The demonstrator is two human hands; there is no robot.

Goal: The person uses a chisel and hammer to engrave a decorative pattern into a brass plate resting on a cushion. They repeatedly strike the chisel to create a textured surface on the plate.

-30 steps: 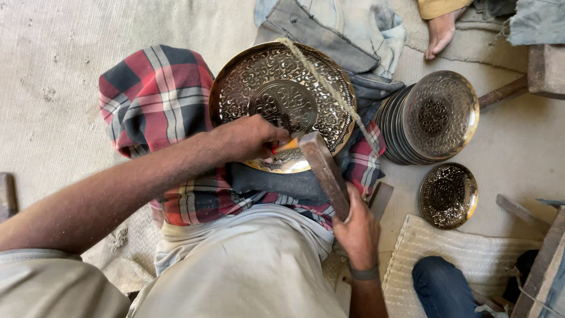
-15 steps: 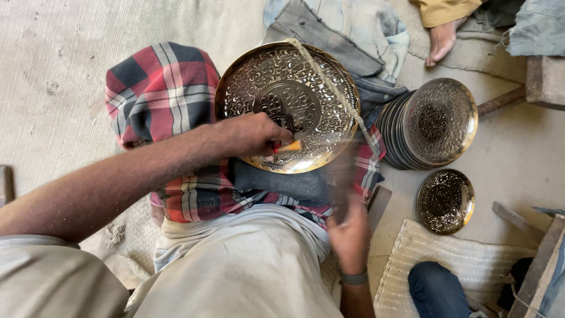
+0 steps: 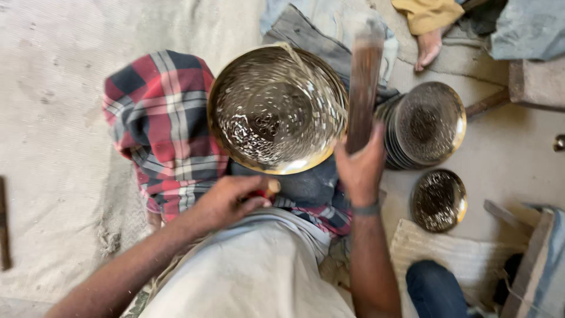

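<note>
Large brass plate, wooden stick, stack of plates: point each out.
large brass plate [image 3: 276, 112], head view, engraved centre of its face.
wooden stick [image 3: 363, 88], head view, mid shaft above the right hand [image 3: 360, 171].
stack of plates [image 3: 428, 122], head view, face of the top plate.

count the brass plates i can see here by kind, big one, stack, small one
large engraved plate resting on the plaid cloth: 1
stack of plates: 1 stack, number within cannot be told
small plate on the floor: 1
total: 2 single plates plus 1 stack
</note>
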